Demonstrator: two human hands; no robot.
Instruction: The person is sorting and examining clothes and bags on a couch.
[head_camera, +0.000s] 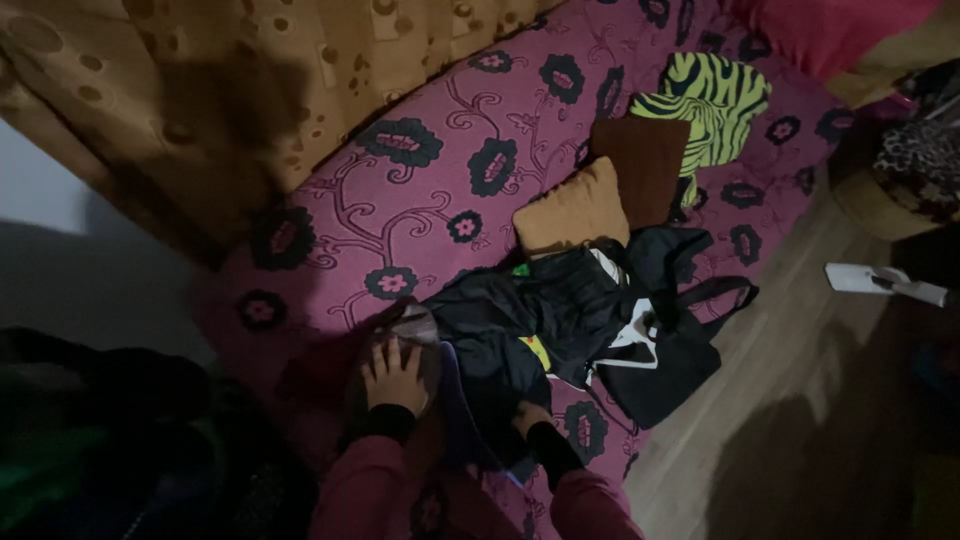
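Note:
My left hand lies flat, fingers spread, on a dark piece of clothing at the near edge of a bed with a magenta cover printed with black flowers. My right hand grips the near edge of a pile of black garments on the bed, most of its fingers hidden in the cloth. Both arms wear dark red sleeves with black cuffs. A black tote bag with long handles lies to the right of the pile.
A tan cushion, a brown cushion and a green zebra-striped cushion lie further along the bed. A gold dotted curtain hangs behind. Wooden floor is at the right, with a white object on it.

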